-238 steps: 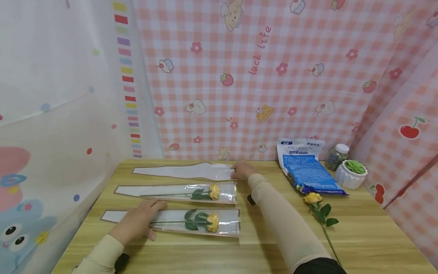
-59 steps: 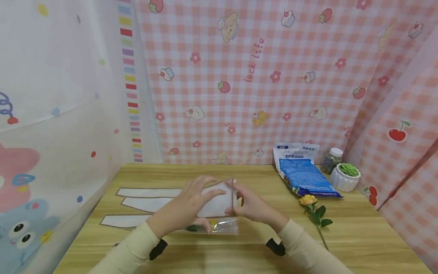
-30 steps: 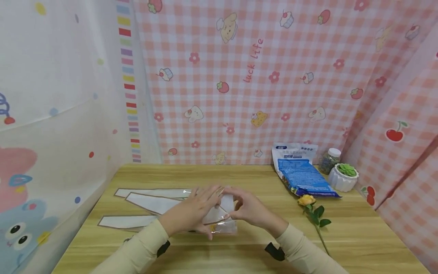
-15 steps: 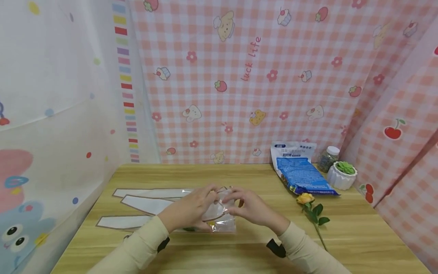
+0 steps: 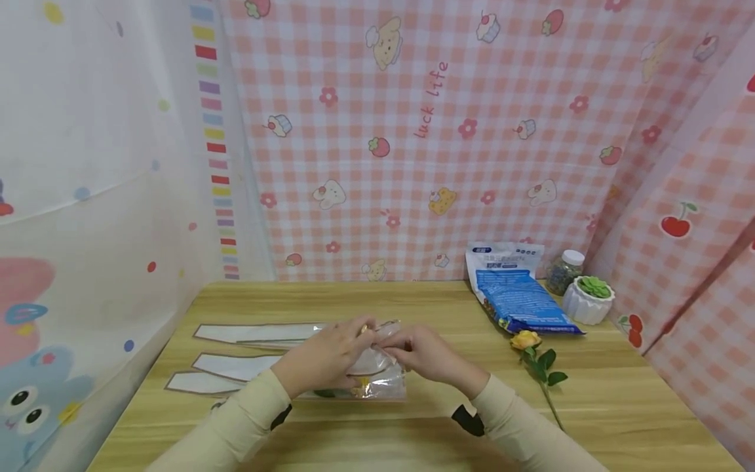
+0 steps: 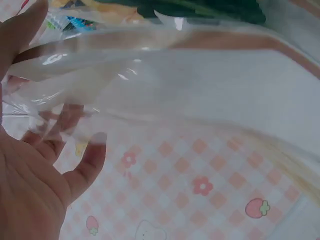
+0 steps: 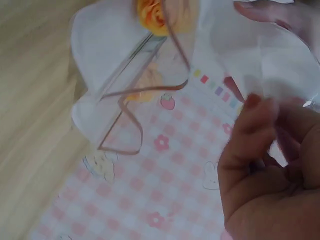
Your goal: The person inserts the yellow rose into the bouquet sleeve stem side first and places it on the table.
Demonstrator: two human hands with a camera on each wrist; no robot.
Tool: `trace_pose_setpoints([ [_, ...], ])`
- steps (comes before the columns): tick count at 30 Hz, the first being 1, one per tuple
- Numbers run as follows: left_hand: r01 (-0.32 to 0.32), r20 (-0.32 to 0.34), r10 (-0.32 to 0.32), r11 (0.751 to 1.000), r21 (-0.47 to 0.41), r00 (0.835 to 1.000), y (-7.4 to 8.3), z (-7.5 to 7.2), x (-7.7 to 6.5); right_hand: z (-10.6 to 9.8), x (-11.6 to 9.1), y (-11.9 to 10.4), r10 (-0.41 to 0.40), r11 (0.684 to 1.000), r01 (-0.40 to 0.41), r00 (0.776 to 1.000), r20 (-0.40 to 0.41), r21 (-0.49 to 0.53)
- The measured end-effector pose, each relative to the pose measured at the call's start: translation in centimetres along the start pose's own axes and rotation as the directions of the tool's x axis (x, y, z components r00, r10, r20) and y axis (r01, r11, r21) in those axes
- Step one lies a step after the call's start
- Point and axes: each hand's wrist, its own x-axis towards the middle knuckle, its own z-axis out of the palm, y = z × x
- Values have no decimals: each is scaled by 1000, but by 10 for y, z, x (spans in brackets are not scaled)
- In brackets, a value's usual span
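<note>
Lying crosswise in the head view, the middle sleeve (image 5: 221, 367) points its narrow tail left and its wide end to the right hand (image 5: 433, 357), which pinches the film; the left hand (image 5: 324, 357) grips near that end. The left wrist view shows film between that hand's thumb and fingers. In the right wrist view, the right hand's pinch is partly hidden.

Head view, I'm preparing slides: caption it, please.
Left hand and right hand hold a clear-fronted flower sleeve; a yellow rose lies apart.
</note>
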Motion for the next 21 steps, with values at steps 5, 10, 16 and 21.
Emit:
trace_pose_setpoints([
  [5, 15, 26, -15, 1000, 3, 1000, 0, -3, -2, -1, 2, -1, -43, 989, 49, 998, 44, -139],
  [10, 23, 49, -23, 1000, 9, 999, 1, -4, -5, -2, 0, 3, -33, 978, 56, 992, 118, -201],
  [16, 34, 54, -33, 999, -10, 998, 1, -4, -6, -7, -8, 6, 6, 998, 0, 995, 97, -64],
  [21, 54, 80, -51, 998, -37, 995, 0, -1, -9, -20, -22, 10, -13, 999, 15, 998, 54, -39],
])
